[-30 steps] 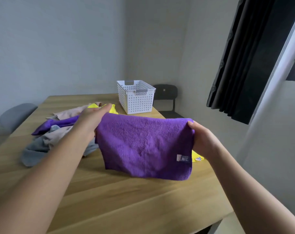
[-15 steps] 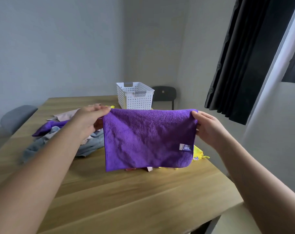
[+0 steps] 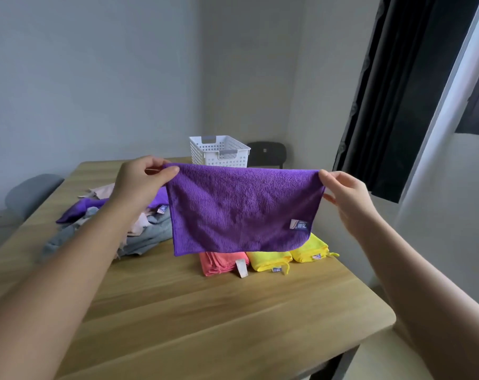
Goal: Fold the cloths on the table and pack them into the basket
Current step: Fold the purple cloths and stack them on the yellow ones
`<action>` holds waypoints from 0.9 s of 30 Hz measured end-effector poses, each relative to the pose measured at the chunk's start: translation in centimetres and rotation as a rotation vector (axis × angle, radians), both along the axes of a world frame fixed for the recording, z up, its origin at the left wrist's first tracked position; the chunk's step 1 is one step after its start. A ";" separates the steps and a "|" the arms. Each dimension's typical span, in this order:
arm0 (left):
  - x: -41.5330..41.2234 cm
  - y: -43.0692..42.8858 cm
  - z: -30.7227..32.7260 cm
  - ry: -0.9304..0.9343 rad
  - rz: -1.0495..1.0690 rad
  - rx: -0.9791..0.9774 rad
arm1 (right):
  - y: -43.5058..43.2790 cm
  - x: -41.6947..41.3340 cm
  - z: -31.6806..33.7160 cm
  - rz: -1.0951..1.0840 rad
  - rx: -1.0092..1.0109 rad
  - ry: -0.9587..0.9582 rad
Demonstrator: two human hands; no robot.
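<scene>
A purple cloth (image 3: 241,209) hangs flat in the air above the wooden table (image 3: 205,311), folded once along its top edge. My left hand (image 3: 142,179) pinches its top left corner and my right hand (image 3: 348,196) pinches its top right corner. Below its lower edge lie a folded pink cloth (image 3: 221,263) and two folded yellow cloths (image 3: 268,260) (image 3: 311,249) side by side. An unfolded heap of grey, beige and purple cloths (image 3: 139,229) lies to the left. The white perforated basket (image 3: 219,150) stands at the table's far end, partly hidden by the cloth.
A black chair (image 3: 268,153) stands behind the basket by the wall. A grey chair (image 3: 30,193) sits at the table's left side. A dark curtain (image 3: 397,91) hangs on the right. The table's right edge and rounded near corner (image 3: 383,316) are close to my right arm.
Both hands have raised the purple cloth higher and stretched it taut, so it hangs clear of the table. The folded pink and yellow cloths beneath it have come into view.
</scene>
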State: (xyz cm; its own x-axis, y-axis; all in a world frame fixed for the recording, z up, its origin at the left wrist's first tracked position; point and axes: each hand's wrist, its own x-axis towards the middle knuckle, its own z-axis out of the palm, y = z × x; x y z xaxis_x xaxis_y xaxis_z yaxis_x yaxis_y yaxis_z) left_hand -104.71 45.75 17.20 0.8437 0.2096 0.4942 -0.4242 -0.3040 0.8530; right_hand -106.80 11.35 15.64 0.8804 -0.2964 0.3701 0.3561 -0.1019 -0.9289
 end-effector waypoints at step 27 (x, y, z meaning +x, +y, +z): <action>-0.6 -0.5 -5.9 0.597 -0.298 -0.207 | 3.1 -2.1 -5.1 0.496 -0.033 0.407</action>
State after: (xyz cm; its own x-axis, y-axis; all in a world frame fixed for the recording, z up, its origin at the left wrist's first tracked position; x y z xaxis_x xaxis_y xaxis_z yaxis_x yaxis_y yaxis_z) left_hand -105.33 45.26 11.32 0.9947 -0.0331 -0.0971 0.0952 -0.0535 0.9940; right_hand -108.93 14.43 10.52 0.9820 0.1879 -0.0207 -0.0122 -0.0463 -0.9989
